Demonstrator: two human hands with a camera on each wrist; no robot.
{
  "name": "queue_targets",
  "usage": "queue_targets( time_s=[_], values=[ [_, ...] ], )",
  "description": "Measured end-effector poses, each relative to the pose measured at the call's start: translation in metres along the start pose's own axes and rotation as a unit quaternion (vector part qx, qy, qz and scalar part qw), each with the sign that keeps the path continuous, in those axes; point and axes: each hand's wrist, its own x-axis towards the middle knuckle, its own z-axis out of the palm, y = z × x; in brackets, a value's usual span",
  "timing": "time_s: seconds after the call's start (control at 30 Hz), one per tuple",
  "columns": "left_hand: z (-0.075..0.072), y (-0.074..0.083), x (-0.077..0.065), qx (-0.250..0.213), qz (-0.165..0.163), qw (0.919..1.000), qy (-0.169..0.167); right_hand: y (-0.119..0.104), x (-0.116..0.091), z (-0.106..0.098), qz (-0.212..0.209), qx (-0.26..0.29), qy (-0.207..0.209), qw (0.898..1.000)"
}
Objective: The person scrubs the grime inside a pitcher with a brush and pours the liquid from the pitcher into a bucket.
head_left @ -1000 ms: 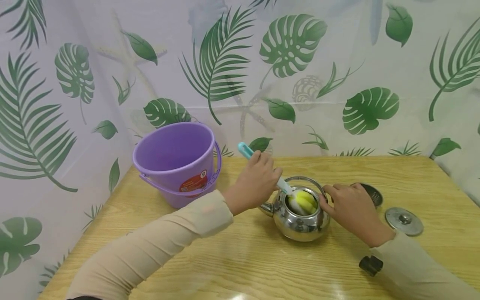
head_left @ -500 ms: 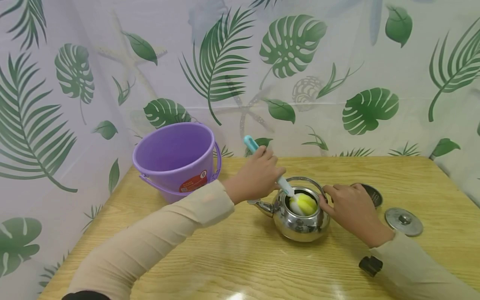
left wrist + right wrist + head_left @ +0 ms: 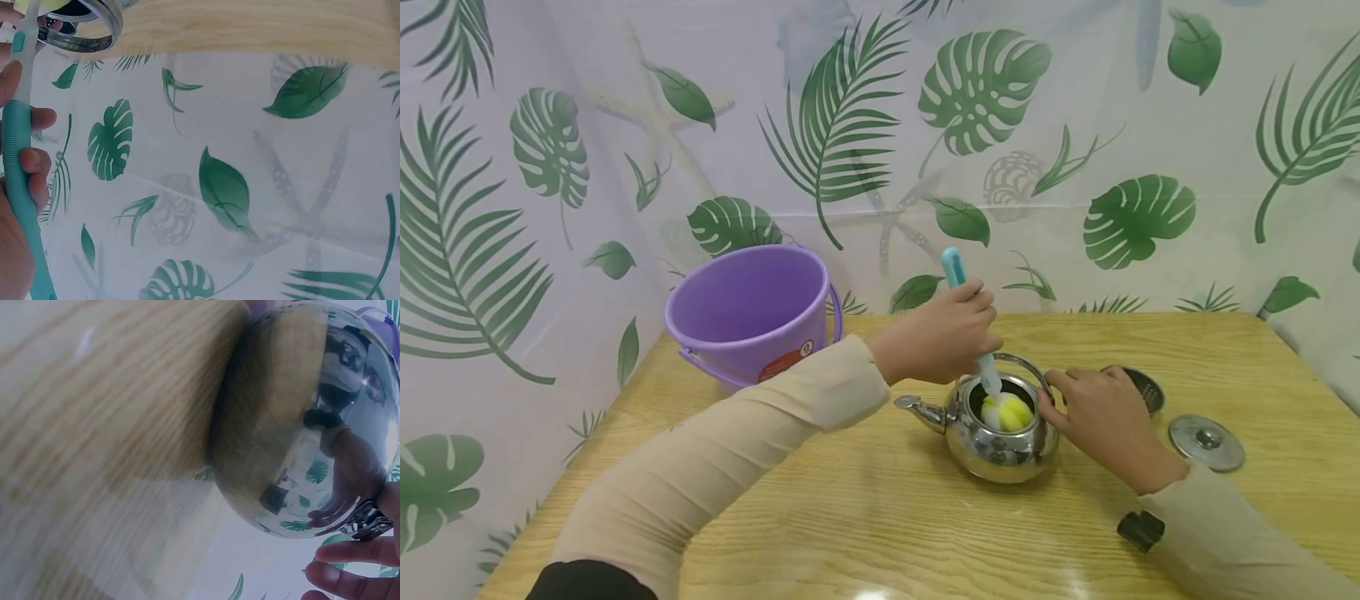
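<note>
My left hand point(image 3: 946, 335) grips the teal and white handle of a sponge brush point(image 3: 953, 268). The brush's yellow and white sponge head point(image 3: 1007, 412) is inside the mouth of a shiny steel kettle point(image 3: 1000, 458), its lower part hidden by the rim. In the left wrist view, curled fingers wrap the ribbed teal handle point(image 3: 17, 134). My right hand point(image 3: 1101, 425) holds the kettle at its right side, thumb by the rim and fingers around the foot of the raised handle. The right wrist view shows the kettle's rounded body point(image 3: 300, 437) close up beside those fingers.
A purple bucket point(image 3: 722, 357) stands on the wooden table point(image 3: 865, 517) at the back left. Behind my right hand lies a dark perforated strainer point(image 3: 1148, 390), partly hidden. The kettle's lid point(image 3: 1207, 443) lies to the right. A leaf-printed sheet point(image 3: 880, 167) hangs behind the table.
My left hand has moved right and the brush handle has swung from a leftward slant to nearly upright. The sponge head stays in the kettle. My right hand has kept its place.
</note>
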Motion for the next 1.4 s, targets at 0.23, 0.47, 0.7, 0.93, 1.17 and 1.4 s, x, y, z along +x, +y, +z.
queue_targets(
  time_s=[0.23, 0.47, 0.7, 0.93, 1.17, 1.4],
  values=[
    [-0.014, 0.0, 0.007, 0.053, 0.037, 0.9979, -0.011, 0.0, 0.0, -0.001, -0.001, -0.005, -0.007, 1.0],
    [-0.016, 0.0, 0.01, 0.084, 0.049, 0.9953, -0.01, 0.0, 0.001, -0.002, 0.0, -0.008, -0.014, 1.0],
    [-0.016, 0.0, 0.009, 0.081, 0.048, 0.9955, -0.015, 0.0, 0.001, -0.002, -0.002, -0.008, -0.013, 1.0],
    [-0.018, -0.001, 0.006, 0.085, 0.041, 0.9948, -0.039, 0.001, 0.0, 0.0, -0.002, -0.007, -0.011, 1.0],
    [-0.019, 0.002, 0.006, 0.099, 0.021, 0.9935, -0.052, 0.001, 0.0, 0.0, 0.004, -0.006, -0.019, 1.0],
    [-0.019, 0.008, 0.008, 0.11, -0.005, 0.9925, -0.054, 0.002, 0.001, -0.001, -0.005, -0.006, -0.008, 1.0]
  ],
)
